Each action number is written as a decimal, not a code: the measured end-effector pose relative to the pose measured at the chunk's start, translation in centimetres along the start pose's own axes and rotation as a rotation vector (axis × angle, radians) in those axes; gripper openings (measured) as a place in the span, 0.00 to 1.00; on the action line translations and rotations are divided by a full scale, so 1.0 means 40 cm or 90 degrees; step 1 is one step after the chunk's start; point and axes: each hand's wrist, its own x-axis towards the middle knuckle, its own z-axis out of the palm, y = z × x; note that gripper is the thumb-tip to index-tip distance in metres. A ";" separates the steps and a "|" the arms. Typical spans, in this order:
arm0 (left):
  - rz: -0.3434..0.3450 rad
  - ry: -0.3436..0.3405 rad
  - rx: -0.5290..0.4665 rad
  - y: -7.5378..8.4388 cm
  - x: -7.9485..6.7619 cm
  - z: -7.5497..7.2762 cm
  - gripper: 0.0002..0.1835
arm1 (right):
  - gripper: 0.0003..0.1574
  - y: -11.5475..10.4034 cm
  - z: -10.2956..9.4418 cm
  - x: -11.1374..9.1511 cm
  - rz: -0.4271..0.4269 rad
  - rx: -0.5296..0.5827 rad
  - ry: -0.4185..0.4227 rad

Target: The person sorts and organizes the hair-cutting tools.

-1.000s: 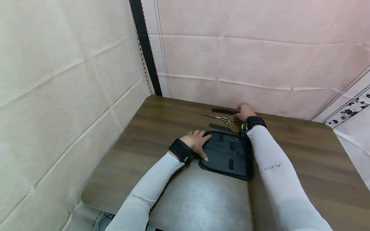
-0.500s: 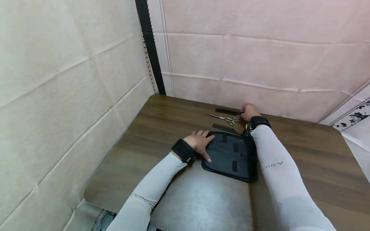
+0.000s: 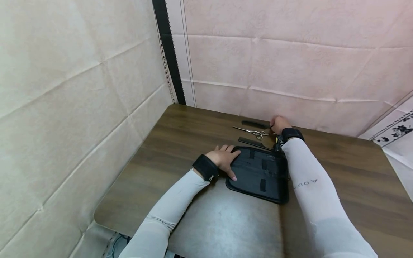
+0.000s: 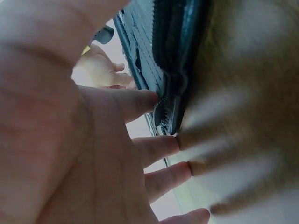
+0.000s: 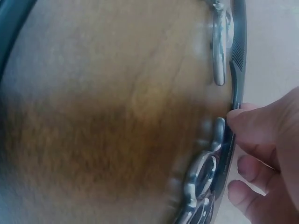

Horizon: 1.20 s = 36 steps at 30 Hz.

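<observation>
My left hand [image 3: 222, 160] lies with spread fingers on the left edge of a black zip case [image 3: 246, 175] on the table. In the left wrist view, one finger touches the corner of the case's zipper [image 4: 161, 105], and the others reach past it. At the back of the table, my right hand [image 3: 280, 125] pinches the handle end of a black comb [image 3: 253, 124]. The right wrist view shows thumb and fingertips at the comb's handle [image 5: 237, 91], with silver scissors [image 5: 218, 63] close beside it. More silver finger rings [image 5: 190, 191] lie lower in that view.
Between the case and the far comb lie the scissors [image 3: 253, 132] and a second black comb [image 3: 251, 142]. Cloth-covered walls [image 3: 284, 64] rise behind and left of the wooden table [image 3: 155, 161]. A grey mat [image 3: 226, 222] lies in front of the case.
The head view has shifted slightly, so everything appears a little further right. Both hands keep their places, the left on the case and the right at the far comb.
</observation>
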 end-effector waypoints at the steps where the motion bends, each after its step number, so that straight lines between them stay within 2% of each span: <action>1: 0.001 0.000 0.000 0.000 0.000 -0.001 0.65 | 0.13 0.001 -0.001 0.001 0.001 0.000 -0.002; 6: 0.006 -0.001 -0.007 -0.003 -0.001 -0.002 0.65 | 0.11 0.008 0.002 -0.001 -0.001 0.005 0.004; 15: 0.011 0.007 -0.007 -0.005 -0.004 -0.003 0.64 | 0.05 0.020 0.007 -0.017 -0.016 0.029 0.045; 23: 0.006 0.022 0.006 0.003 -0.010 0.001 0.64 | 0.06 0.037 0.014 -0.022 -0.023 0.046 0.061; 31: 0.015 0.018 -0.007 0.014 -0.015 0.006 0.63 | 0.05 0.046 0.010 -0.037 -0.061 0.083 0.077; 36: 0.016 0.026 -0.010 0.010 -0.020 0.001 0.64 | 0.04 0.035 -0.012 -0.046 -0.095 0.098 0.085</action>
